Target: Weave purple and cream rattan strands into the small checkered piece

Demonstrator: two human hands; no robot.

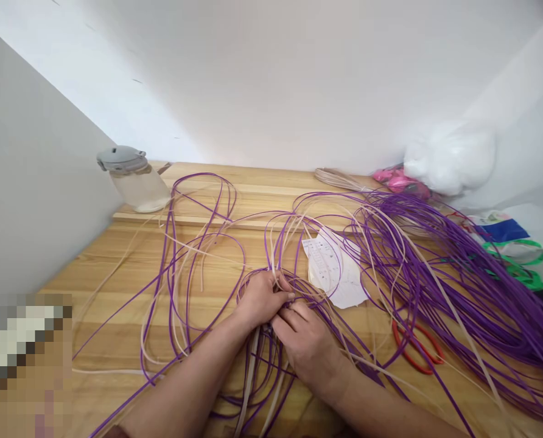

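Observation:
My left hand [263, 298] is closed at the middle of the table, its thumb and fingers pinching thin purple and beige strands [273, 255]. Right beside it, my right hand [308, 340] is closed too, fingertips bent onto the same gathered strands. Both hands meet where the strands cross, and the exact crossing is hidden under the fingers. Loose purple loops [166, 274] fan out to the left. More purple and beige ends [262, 371] hang down between my forearms.
A large purple strand bundle [463, 286] covers the right side. Red-handled scissors or pliers [417, 350] lie partly under it. A printed paper [338, 267] rests behind my hands. A lidded jug [134, 179], a beige coil [342, 178] and a white plastic bag [451, 155] stand farther back.

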